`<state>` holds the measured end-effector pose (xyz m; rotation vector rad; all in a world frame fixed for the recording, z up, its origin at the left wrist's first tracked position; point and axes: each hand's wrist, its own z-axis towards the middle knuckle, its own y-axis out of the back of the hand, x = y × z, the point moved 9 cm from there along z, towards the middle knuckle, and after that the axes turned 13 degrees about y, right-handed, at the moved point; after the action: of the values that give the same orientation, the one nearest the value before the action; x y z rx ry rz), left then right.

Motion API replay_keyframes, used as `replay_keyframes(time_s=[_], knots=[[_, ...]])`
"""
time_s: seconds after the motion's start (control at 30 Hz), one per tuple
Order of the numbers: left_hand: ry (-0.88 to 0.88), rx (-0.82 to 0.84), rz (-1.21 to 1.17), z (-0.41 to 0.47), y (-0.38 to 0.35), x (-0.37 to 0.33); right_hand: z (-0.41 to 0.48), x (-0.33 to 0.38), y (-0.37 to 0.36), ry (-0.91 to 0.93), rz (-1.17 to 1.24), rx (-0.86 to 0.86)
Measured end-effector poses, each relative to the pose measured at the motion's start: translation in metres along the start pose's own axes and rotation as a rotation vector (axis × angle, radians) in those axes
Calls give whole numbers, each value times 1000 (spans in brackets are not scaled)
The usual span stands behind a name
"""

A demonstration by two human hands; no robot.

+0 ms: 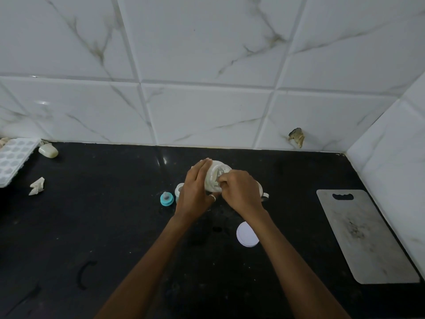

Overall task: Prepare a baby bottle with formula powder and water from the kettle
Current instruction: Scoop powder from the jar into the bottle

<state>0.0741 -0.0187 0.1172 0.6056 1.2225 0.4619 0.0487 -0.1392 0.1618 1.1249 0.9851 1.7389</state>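
My left hand (pixel 195 192) grips a clear jar of pale formula powder (pixel 215 173), tilted with its open mouth toward my right hand. My right hand (pixel 241 189) is at the jar's mouth, its fingers pinched on what looks like a small scoop (pixel 220 174) dipped into the powder. The open baby bottle (pixel 179 188) stands just left of my left hand and is partly hidden by it. Its teal ring with the teat (pixel 166 199) lies on the black counter beside it. A white round lid (pixel 246 234) lies nearer to me, under my right forearm.
A bit of a steel vessel (pixel 264 196) shows behind my right hand. A grey cutting board (pixel 365 238) lies at the right by the side wall. An ice tray (pixel 13 157), a soap bar (pixel 48 150) and a crumpled scrap (pixel 36 186) are far left.
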Motion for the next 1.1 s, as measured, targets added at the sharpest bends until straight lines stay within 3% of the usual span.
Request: replay_keyframes(time_s=[0.33,0.5,0.7,1.1], knots=[[90,-13,-36,2,6,9,-21,-42,5,-507,729,-209],[150,-31,-62,1,10,15,-35,-55,6,-722,964,-273],[171,-68,-61,0,13,17,-43,-63,7,-785,1034,-307],[121,-26,-42,-2,3,6,-43,-56,17,-724,870,-313]])
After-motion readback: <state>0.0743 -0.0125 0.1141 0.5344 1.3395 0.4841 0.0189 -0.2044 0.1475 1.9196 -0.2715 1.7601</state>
